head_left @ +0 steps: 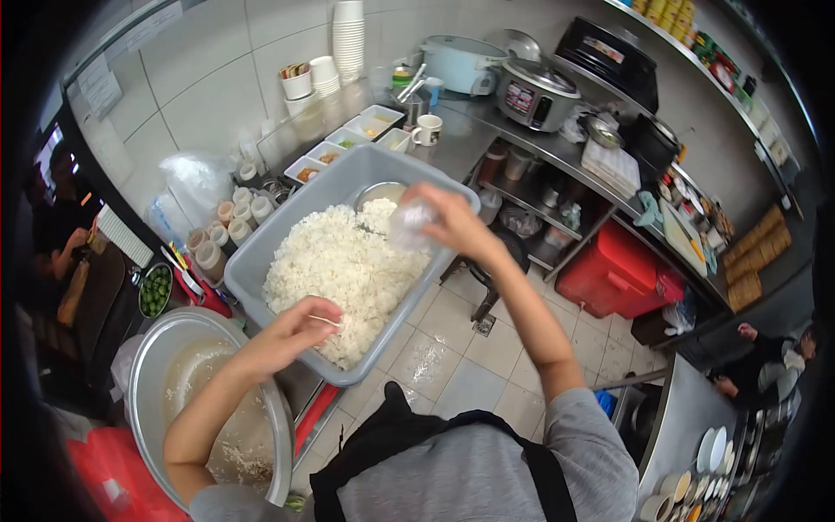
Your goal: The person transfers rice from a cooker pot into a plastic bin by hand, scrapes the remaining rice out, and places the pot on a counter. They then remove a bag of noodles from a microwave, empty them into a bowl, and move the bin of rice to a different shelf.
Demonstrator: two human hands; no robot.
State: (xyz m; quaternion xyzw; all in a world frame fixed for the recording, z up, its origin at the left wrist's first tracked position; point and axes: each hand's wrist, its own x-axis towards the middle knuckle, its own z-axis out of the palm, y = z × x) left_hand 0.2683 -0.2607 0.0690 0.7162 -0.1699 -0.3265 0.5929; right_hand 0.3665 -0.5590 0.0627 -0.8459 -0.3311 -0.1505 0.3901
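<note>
A grey plastic tub (pixel 239 277) holds a large heap of cooked white rice (pixel 344 261). My right hand (pixel 448 222) is over the tub's far right part, closed on a small clear plastic bag (pixel 411 226) that is blurred. Beside the bag, a round metal bowl (pixel 383 191) with some rice at it sits in the tub's far corner. My left hand (pixel 300 329) hovers at the near left edge of the rice, fingers curled, with a thin pale band (pixel 325 321) at the fingertips.
A large metal pot (pixel 284 435) with cloudy liquid and rice grains stands at the near left. Sauce bottles (pixel 210 259) and limes (pixel 156 290) are left of the tub. Rice cookers (pixel 539 94) line the back counter. A red cooler (pixel 600 270) stands on the floor; a person (pixel 770 361) is at far right.
</note>
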